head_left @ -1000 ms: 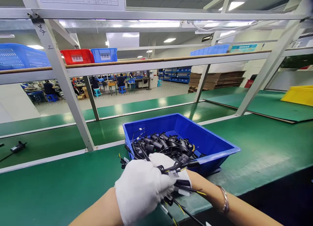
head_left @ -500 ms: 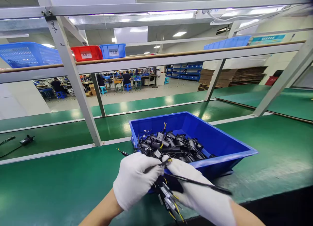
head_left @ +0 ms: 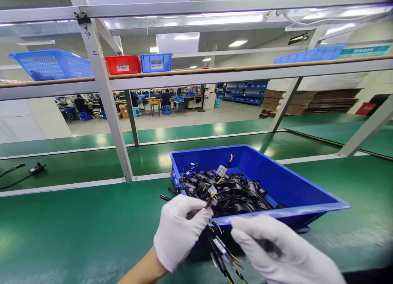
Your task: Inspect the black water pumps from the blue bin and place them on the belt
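Gloved hands on a wire bundle at the table's near edge.
My left hand [head_left: 181,231] pinches black wires [head_left: 219,251] before the blue bin [head_left: 294,194]; they hang downward, ends cut off. I cannot tell the grip of my right hand [head_left: 276,251]; its fingers are blurred.

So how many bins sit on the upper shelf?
4: a blue mesh basket at left, a red bin, a small blue bin beside it, and a blue bin at right.
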A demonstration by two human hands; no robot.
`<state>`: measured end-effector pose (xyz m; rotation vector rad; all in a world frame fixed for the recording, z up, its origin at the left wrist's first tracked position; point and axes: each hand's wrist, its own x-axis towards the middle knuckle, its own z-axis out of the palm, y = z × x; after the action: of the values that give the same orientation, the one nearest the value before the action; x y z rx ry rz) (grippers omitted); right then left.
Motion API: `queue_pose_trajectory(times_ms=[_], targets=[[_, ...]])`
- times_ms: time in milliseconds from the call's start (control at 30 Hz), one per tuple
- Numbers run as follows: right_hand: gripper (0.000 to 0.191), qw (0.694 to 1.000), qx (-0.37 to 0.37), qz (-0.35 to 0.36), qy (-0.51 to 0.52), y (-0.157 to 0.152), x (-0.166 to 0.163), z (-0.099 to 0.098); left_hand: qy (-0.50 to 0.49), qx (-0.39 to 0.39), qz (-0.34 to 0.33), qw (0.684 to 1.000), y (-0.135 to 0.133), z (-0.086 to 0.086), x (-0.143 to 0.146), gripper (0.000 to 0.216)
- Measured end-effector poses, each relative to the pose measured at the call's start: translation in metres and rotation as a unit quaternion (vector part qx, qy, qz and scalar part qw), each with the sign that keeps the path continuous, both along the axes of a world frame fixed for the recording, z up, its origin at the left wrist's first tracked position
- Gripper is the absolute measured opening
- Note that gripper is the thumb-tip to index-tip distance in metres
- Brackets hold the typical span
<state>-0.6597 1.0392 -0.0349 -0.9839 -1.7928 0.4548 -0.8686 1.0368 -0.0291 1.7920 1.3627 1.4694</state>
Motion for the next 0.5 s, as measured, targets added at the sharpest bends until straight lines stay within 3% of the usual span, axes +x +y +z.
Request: queue_pose_trajectory(times_ms=[100,267,400,500], targets=[[0.021,0.999,0.015,0.046,-0.001,0.003,-0.025,0.003,-0.001,0.022,-0.024,0.999,-0.003,-0.004,-0.004,0.022],[0.031,0.998,-0.014,-0.047,0.028,0.018,-0.044,-0.005,-0.065,-0.032,-0.042,0.996,0.0,-0.015,-0.015,0.029],[0.021,0.998,-0.04,0.046,0.021,0.029,-0.052,0.005,-0.062,-0.006,-0.062,0.996,0.003,-0.02,-0.018,0.025],[0.019,0.998,-0.027,0.048,0.033,0.031,-0.057,0.01,-0.044,0.013,-0.059,0.997,0.003,-0.021,-0.019,0.026]])
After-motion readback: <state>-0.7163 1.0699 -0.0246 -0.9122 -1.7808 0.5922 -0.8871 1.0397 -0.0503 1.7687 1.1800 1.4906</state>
